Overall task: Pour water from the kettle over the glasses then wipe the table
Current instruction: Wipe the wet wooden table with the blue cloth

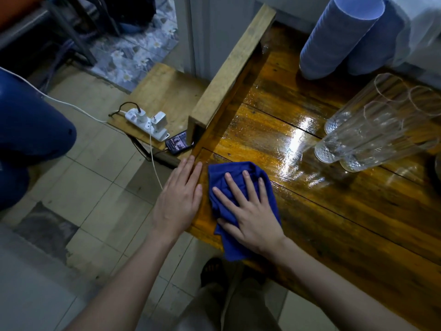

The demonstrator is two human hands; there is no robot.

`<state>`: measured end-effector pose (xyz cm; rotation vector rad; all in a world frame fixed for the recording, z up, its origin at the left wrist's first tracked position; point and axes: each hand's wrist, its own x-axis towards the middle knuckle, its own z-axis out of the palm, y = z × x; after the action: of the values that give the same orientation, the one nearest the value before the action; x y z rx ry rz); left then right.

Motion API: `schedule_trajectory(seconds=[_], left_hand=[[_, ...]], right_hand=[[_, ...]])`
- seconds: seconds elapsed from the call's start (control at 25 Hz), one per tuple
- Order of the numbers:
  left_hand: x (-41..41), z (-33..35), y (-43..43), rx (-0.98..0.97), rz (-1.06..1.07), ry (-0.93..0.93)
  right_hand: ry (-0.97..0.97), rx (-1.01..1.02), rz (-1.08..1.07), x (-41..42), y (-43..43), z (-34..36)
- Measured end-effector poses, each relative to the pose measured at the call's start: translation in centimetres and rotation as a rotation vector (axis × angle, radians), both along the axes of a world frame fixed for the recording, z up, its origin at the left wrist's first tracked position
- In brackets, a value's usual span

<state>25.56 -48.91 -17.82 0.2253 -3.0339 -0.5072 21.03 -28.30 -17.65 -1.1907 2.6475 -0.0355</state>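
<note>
With the right hand [248, 211] flat on the cloth [241, 187] and the left hand [179, 199] open at the wet surface [322, 211] edge, a wide swipe could topple the glasses [372, 130].

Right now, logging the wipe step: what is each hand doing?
Left hand: open, flat at the table edge, holding nothing.
Right hand: open, pressed flat on the blue cloth.

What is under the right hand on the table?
A blue cloth lies under the right hand, pressed flat on the wooden table. The wood beneath the cloth is covered.
</note>
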Motion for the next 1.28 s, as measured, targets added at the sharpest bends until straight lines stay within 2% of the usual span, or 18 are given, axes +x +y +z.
schedule_trajectory(seconds=[0.2,0.44,0.64,0.8,1.08,1.28], left_hand=[[-0.3,-0.3,0.0,0.002,-0.015,0.012],[-0.4,-0.5,-0.2,0.033,-0.007,0.022],[-0.3,-0.7,-0.1,0.081,0.018,0.054],[-0.3,-0.6,-0.1,0.074,0.001,0.073],[-1.0,-0.1,0.2,-0.094,-0.083,0.018],[-4.9,0.2,0.8,-0.010,-0.099,0.047]], right_hand=[[0.007,-0.073,-0.137,-1.3,-3.2,-0.3],[0.046,-0.084,-0.222,-8.5,-5.5,-1.0],[0.032,-0.084,-0.381,-13.4,0.4,-1.0],[0.024,-0.087,-0.417,-8.8,5.6,-0.4],[0.055,-0.007,-0.272,0.5,8.1,-0.2],[0.023,0.004,-0.018,0.5,4.2,-0.3]])
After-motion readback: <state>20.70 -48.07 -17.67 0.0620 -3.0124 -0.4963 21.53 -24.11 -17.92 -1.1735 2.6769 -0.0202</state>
